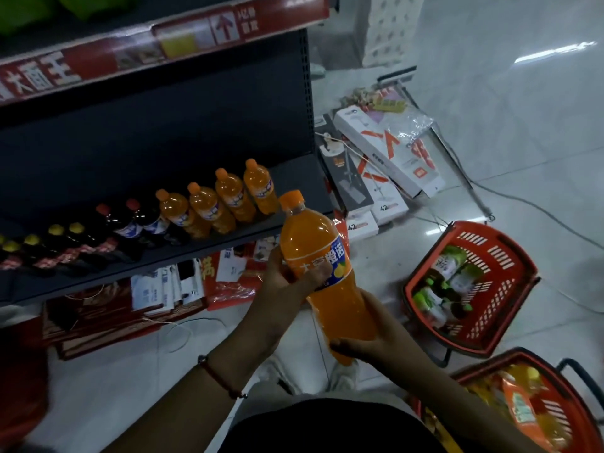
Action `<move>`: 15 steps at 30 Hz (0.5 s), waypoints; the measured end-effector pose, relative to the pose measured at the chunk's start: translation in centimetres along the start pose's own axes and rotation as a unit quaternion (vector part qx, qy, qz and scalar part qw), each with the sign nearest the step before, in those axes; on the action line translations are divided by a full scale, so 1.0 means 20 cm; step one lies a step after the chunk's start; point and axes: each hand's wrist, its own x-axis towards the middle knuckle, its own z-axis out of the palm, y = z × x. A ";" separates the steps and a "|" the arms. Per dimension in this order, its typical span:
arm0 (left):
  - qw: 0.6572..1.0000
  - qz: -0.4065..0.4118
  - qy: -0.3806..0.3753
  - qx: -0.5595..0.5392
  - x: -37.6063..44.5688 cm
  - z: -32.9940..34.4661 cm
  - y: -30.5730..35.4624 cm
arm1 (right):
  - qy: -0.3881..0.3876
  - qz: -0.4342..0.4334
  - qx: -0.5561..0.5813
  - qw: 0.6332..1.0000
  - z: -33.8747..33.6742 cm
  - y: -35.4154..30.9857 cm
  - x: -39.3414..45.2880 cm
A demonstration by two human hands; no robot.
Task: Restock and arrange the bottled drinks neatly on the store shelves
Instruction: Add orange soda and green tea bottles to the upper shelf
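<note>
A big orange soda bottle (322, 276), orange cap on and blue label showing, tilts in front of the dark shelf (228, 238), where four smaller orange bottles (215, 201) stand beside dark ones (130, 227).

Both hands, left (287, 279) and right (366, 344), grip an orange soda bottle (322, 269) before the shelf (183, 253).

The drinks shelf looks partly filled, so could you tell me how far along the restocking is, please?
Done: four orange bottles stand in a row on the shelf, beside dark cola bottles. In hand: the left hand and right hand grip another large orange bottle, not yet shelved. Left: free shelf space at the row's right end, and more bottles wait in two red baskets on the floor.
</note>
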 end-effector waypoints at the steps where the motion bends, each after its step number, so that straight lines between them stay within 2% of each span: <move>1: 1.000 0.003 -0.002 0.006 0.01 0.01 -0.01 | -0.003 0.002 -0.002 1.000 -0.02 0.02 0.01; 9: 0.998 0.021 -0.025 0.049 0.19 -0.02 -0.06 | 0.017 0.010 -0.018 1.000 -0.11 0.13 0.24; 15: 0.996 0.030 -0.012 0.088 0.62 -0.19 -0.21 | 0.024 -0.031 -0.027 0.999 -0.12 0.26 0.75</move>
